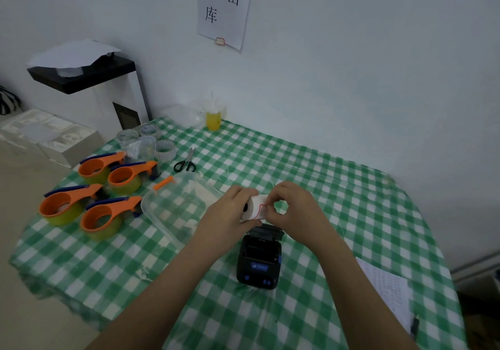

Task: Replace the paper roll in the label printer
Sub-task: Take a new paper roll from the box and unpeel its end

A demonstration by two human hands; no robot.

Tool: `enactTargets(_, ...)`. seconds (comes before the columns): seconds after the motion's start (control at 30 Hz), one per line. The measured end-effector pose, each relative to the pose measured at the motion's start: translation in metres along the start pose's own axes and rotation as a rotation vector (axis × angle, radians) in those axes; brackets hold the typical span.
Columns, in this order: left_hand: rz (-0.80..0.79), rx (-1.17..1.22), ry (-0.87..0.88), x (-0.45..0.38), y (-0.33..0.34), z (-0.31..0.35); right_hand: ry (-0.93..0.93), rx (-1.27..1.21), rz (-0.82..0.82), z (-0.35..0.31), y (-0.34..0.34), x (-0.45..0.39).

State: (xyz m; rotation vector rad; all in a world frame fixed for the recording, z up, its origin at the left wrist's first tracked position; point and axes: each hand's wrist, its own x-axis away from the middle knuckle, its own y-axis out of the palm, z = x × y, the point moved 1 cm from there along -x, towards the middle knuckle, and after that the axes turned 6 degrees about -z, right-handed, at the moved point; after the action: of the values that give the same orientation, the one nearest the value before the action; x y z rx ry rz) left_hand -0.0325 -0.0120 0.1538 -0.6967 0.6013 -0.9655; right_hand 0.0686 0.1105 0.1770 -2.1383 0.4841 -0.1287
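Observation:
A small black label printer (259, 261) lies on the green checked tablecloth with its lid open at the far end and its paper bay showing. Just above it I hold a white paper roll (254, 208) with a red-edged sticker on its loose end. My left hand (227, 214) grips the roll's body from the left. My right hand (293, 209) pinches the sticker end between thumb and forefinger.
A clear plastic container (173, 209) sits left of the printer. Several orange tape dispensers (89, 195), tape rolls (165, 148), scissors (186, 162) and an orange cutter (163, 183) lie at the left. A printed sheet (389, 292) rests at the right edge. A yellow cup (213, 119) stands at the back.

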Motion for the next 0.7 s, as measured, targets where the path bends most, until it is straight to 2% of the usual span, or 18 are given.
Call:
enactTargets(0.27,-0.016,-0.057,0.022,-0.0065,0.0018,0.0051,-0.032,0.136,0.049,0.0024,0.0057,0.0024)
enactTargets(0.7,-0.020,-0.018,0.007,-0.0081,0.0031,0.0055,-0.015,0.059,0.071,0.0045,0.0061,0.0052)
